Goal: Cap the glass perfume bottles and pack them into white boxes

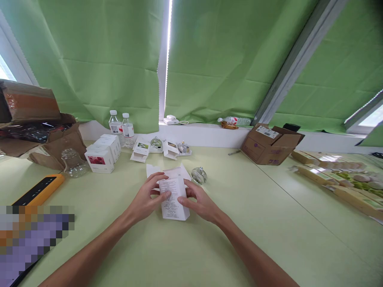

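Observation:
A small white carton [174, 199] with printed text and open top flaps stands on the pale green table [239, 223]. My left hand [147, 200] grips its left side, thumb on the front face. On the carton's right side, my right hand [200, 202] holds it with curled fingers. A small round glass bottle [199, 175] lies on the table just behind my right hand.
Closed white cartons [103, 153], opened cartons with glass bottles [163, 147], two water bottles [121, 126] and a clear jar [72, 162] stand at the back left. A brown cardboard box [269, 144] sits back right. Trays of goods [344, 177] line the right edge.

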The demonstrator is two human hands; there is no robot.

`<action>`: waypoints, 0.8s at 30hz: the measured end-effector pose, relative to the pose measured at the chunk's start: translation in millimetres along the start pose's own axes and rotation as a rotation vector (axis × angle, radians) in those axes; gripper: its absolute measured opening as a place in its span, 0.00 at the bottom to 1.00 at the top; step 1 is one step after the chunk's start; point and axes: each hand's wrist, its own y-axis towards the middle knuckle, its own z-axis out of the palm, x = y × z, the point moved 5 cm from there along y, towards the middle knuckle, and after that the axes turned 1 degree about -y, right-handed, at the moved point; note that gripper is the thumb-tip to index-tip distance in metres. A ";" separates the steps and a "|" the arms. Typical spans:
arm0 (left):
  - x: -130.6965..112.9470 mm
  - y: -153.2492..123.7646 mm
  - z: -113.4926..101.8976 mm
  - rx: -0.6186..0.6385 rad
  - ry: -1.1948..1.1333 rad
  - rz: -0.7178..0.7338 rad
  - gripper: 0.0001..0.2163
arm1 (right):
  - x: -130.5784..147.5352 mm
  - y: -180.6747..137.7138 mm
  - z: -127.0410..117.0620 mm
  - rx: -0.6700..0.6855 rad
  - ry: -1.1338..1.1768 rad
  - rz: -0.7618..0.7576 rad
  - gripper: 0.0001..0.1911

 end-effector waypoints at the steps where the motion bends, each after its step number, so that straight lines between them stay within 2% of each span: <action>1: 0.0 -0.1 0.4 0.006 0.000 0.000 0.17 | 0.3 0.0 0.0 0.002 -0.001 -0.001 0.26; 10: -3.8 0.3 0.1 -0.020 -0.037 -0.010 0.18 | -1.3 0.0 -0.2 0.005 0.010 -0.015 0.26; 17: -2.1 0.0 -0.5 0.000 -0.081 -0.100 0.24 | 2.0 0.6 0.2 0.013 0.007 -0.035 0.24; 24: -4.7 0.0 -1.5 0.008 -0.078 -0.118 0.24 | 1.2 0.1 -0.1 0.009 -0.002 -0.016 0.26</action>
